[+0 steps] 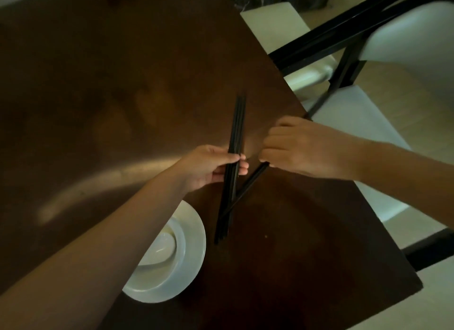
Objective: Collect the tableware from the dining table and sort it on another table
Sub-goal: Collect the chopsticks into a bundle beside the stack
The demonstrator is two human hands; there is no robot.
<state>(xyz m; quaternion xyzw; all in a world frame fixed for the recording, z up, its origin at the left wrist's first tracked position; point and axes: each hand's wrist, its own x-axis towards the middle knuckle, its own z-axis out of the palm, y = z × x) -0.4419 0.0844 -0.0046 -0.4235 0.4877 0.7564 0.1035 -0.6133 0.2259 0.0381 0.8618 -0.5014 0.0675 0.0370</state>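
Observation:
My left hand (pixel 211 166) grips a bundle of black chopsticks (pixel 237 130) around its middle, held nearly upright above the dark wooden table (pixel 110 89). My right hand (pixel 298 149) is closed on the upper end of another black chopstick pair (pixel 248 184), which slants down to the left and crosses the bundle near its lower part. A white plate (pixel 189 263) with a white bowl or spoon in it lies on the table under my left forearm, partly hidden by it.
White-cushioned chairs with black frames (pixel 344 67) stand along the table's right edge. The table's corner (pixel 415 284) lies at the lower right, with pale floor beyond.

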